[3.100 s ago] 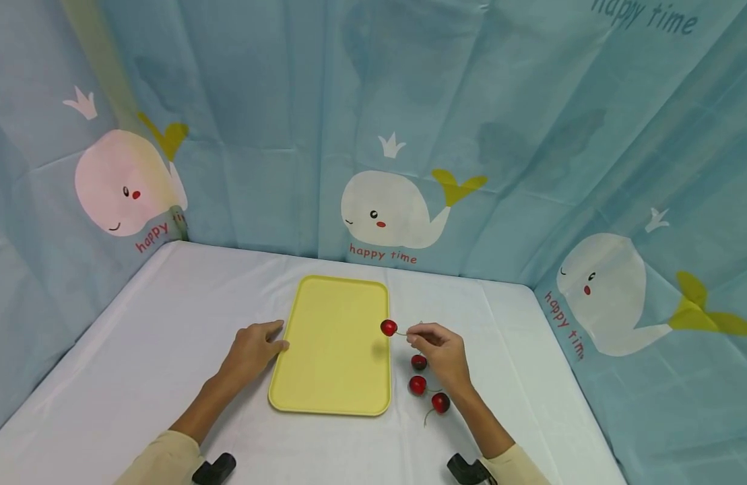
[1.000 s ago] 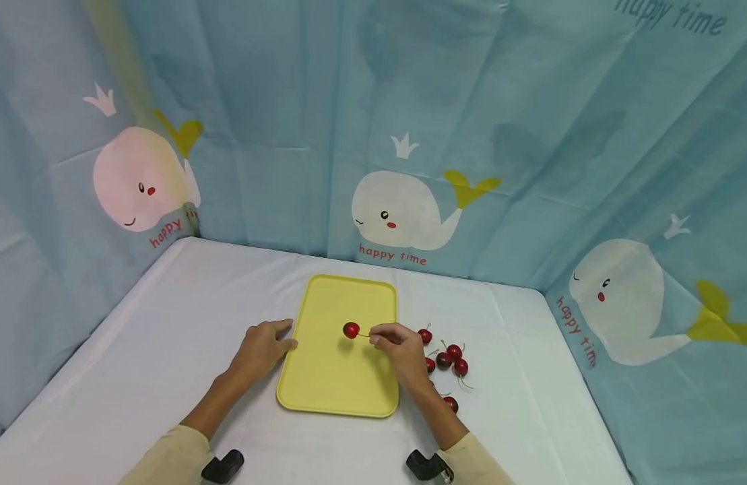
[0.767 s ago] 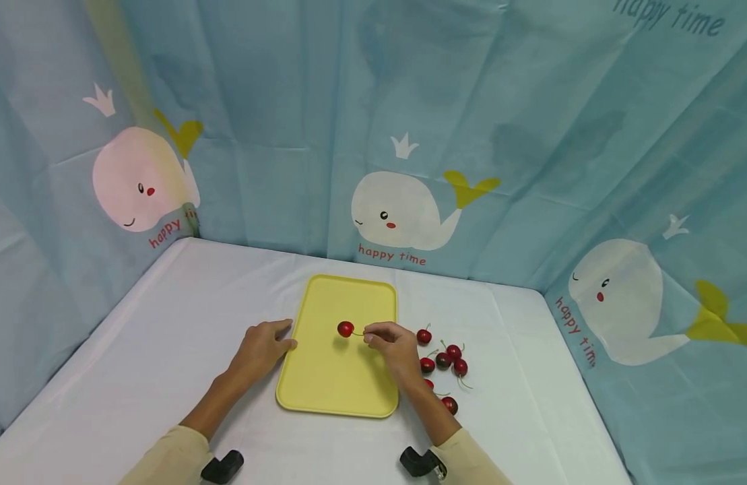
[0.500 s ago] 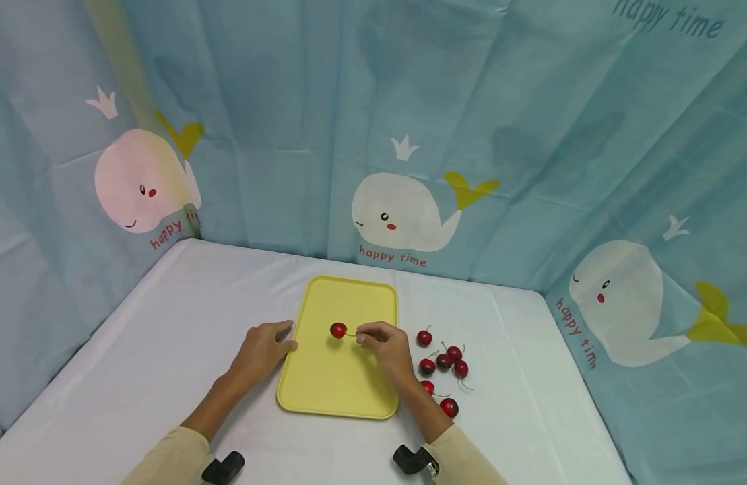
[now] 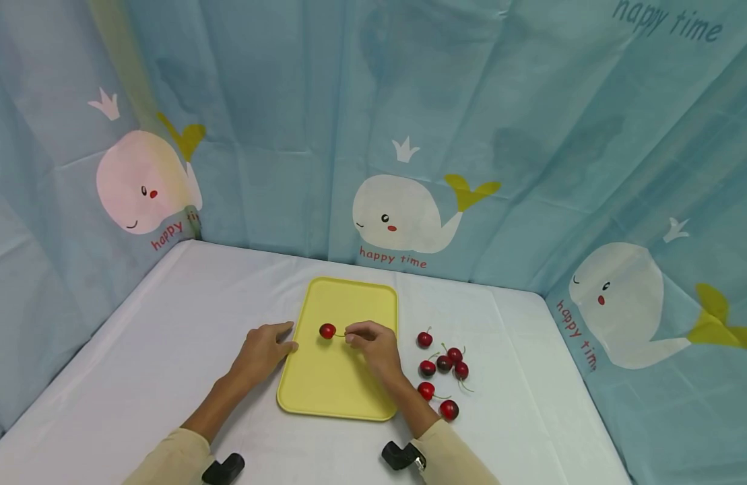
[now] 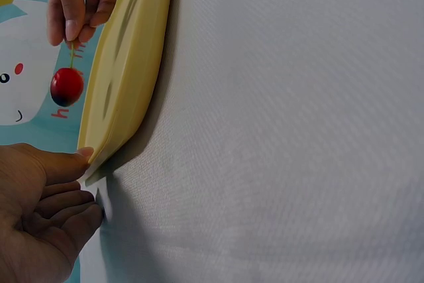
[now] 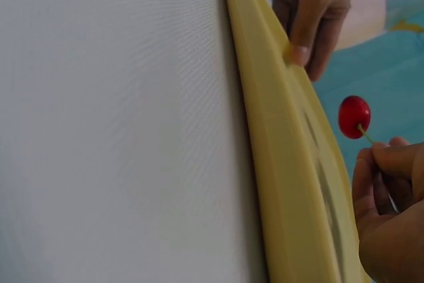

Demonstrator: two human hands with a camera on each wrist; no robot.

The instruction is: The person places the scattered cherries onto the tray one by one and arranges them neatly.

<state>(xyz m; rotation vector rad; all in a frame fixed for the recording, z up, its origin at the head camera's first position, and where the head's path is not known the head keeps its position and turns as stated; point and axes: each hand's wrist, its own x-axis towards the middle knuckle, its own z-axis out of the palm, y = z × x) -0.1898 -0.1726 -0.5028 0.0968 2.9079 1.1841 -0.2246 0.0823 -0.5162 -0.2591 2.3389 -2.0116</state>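
A yellow tray lies on the white-covered table. My right hand is over it, pinching the thin green stem of a red cherry between thumb and fingertips. The cherry hangs above the tray's surface, as the right wrist view also shows. At the tray's left edge, my left hand touches the rim with its thumb and index finger spread apart along it. In the left wrist view that thumb rests on the rim while the other fingers bend loosely outside it.
Several dark red cherries with stems lie on the white cloth to the right of the tray, some bunched together. A blue curtain printed with whales rises around the table's far and side edges.
My right hand has carried the cherry by its stem leftward, from the tray's right edge to over its left half. The left hand has stayed at the tray's left edge.
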